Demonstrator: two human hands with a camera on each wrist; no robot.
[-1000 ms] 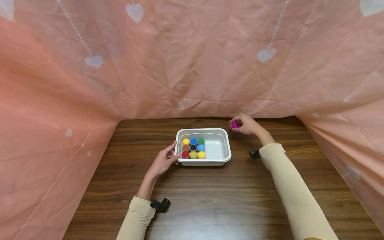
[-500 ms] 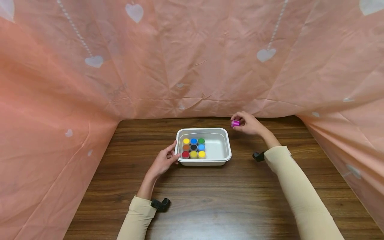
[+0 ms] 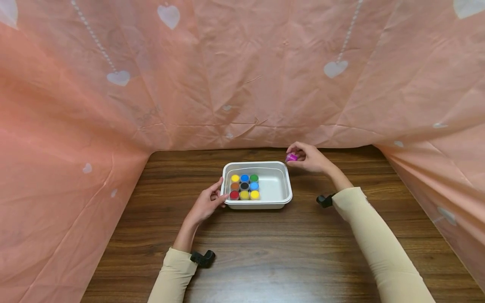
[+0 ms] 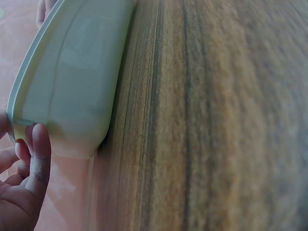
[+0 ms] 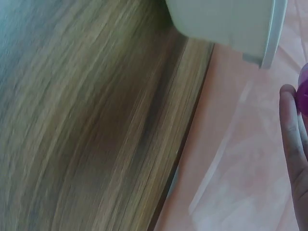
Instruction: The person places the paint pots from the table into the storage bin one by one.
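Observation:
A white plastic tray (image 3: 275, 190) stands on the table, with several small paint pots (image 3: 244, 186) packed in rows in its left half. Their tops are yellow, blue, green, brown, black and red. My left hand (image 3: 205, 204) holds the tray's left end, thumb over the rim; the left wrist view shows fingers (image 4: 40, 149) against the outer wall. Between thumb and fingers, my right hand (image 3: 312, 160) pinches a purple paint pot (image 3: 291, 157), tilted on its side, by the tray's back right corner. In the right wrist view, only part of that pot (image 5: 303, 96) shows at the edge.
The brown wooden table (image 3: 265, 240) spreads around the tray. Behind it and along both sides hangs a pink cloth (image 3: 242, 84) printed with white hearts. A black wrist camera (image 3: 325, 200) sits at the right sleeve, another camera (image 3: 203, 259) at the left.
My right hand has tipped the purple paint pot onto its side and carried it slightly left, to the tray's back right corner. My left hand and the tray stay where they were.

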